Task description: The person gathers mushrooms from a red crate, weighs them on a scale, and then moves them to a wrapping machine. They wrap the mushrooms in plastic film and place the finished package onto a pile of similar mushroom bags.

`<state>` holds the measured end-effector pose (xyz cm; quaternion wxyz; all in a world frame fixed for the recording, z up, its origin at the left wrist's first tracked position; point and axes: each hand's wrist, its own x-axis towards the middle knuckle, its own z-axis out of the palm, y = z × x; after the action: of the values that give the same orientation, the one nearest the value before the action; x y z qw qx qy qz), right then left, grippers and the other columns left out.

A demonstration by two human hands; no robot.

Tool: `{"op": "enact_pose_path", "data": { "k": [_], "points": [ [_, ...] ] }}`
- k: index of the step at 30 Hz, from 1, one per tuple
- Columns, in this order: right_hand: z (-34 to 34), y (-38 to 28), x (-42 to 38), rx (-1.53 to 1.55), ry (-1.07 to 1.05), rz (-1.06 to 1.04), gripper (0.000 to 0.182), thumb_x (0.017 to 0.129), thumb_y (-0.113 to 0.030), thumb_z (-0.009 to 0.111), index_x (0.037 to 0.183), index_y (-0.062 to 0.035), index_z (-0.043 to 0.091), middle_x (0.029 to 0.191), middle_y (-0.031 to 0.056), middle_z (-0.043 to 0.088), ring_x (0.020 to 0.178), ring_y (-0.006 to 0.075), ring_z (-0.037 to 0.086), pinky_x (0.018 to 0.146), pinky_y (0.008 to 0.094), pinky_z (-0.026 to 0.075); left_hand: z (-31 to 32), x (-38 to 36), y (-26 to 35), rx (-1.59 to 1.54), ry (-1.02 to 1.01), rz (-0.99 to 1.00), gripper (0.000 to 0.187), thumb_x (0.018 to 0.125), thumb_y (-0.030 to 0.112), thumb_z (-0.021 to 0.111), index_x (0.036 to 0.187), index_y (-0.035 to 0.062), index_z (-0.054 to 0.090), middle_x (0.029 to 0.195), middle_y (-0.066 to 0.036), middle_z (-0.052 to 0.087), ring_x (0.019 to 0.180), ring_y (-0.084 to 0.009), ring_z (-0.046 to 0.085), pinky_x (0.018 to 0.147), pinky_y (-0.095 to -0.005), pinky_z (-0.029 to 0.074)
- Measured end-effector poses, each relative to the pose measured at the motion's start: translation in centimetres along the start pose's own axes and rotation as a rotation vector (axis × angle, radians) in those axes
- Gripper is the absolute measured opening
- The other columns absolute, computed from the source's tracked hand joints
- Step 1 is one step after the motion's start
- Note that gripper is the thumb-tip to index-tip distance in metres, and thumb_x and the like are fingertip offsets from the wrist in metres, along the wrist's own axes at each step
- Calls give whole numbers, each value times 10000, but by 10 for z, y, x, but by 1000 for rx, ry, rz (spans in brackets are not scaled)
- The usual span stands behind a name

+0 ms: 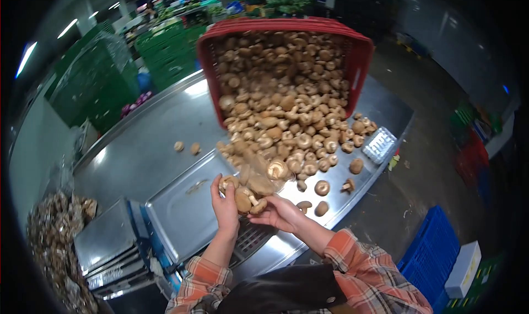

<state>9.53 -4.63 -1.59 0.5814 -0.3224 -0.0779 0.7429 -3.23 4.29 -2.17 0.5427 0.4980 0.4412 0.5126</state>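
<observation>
Between my hands is a cluster of brown mushrooms, some with pale stems showing. My left hand grips the cluster from the left, thumb on top. From the right, my right hand curls its fingers around the lower mushrooms. Just beyond them, more mushrooms are smeared by motion. A large heap of mushrooms spills toward me from a red crate tipped on its side. The heap lies on a metal table. A shallow metal tray sits left of my hands.
Clear plastic trays lie at the table's right edge, near several loose mushrooms. Bagged mushrooms stand at lower left. Green crates are stacked behind the table. A blue crate and a white box are at lower right.
</observation>
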Motion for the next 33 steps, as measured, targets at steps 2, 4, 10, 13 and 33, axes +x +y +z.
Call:
{"op": "enact_pose_path", "data": {
  "k": [2, 4, 10, 13, 33],
  "points": [
    [16, 29, 23, 153, -24, 88, 403, 954, -192, 398, 1284, 21, 304, 1187, 240, 472, 1052, 357, 547, 913, 450, 482, -39, 2, 7, 47, 59, -6, 416, 884, 139, 544, 1255, -14, 434, 1214, -150, 486, 1110, -224, 472, 958, -316, 366],
    [34, 56, 35, 228, -39, 107, 398, 948, -170, 415, 1249, 71, 319, 1208, 249, 447, 1096, 358, 514, 955, 454, 452, -76, 5, 16, 89, 114, -5, 421, 891, 148, 534, 1265, -18, 437, 1238, -168, 476, 1143, -246, 459, 976, -325, 350],
    [63, 95, 25, 132, 7, 127, 402, 950, -207, 439, 1177, 117, 367, 1175, 257, 478, 1052, 354, 547, 967, 438, 447, -173, 39, -29, 728, 251, 115, 457, 881, 238, 538, 1242, -32, 460, 1292, -229, 413, 1197, -357, 401, 1018, -397, 304],
    [49, 97, 26, 65, 27, 96, 322, 933, -199, 478, 1125, 54, 429, 1132, 210, 506, 1037, 311, 542, 944, 427, 446, -170, 30, -16, 633, 392, 259, 460, 873, 278, 547, 1211, -28, 490, 1297, -227, 412, 1201, -369, 385, 1034, -407, 279],
    [79, 65, 119, -1679, -27, -1109, 264, 763, -125, 625, 967, 3, 516, 1057, 213, 518, 996, 381, 480, 872, 421, 394, -171, 40, -12, 635, 240, 508, 243, 885, 103, 474, 1093, -3, 542, 991, -136, 515, 860, -264, 526, 765, -329, 432]
  ]
}}
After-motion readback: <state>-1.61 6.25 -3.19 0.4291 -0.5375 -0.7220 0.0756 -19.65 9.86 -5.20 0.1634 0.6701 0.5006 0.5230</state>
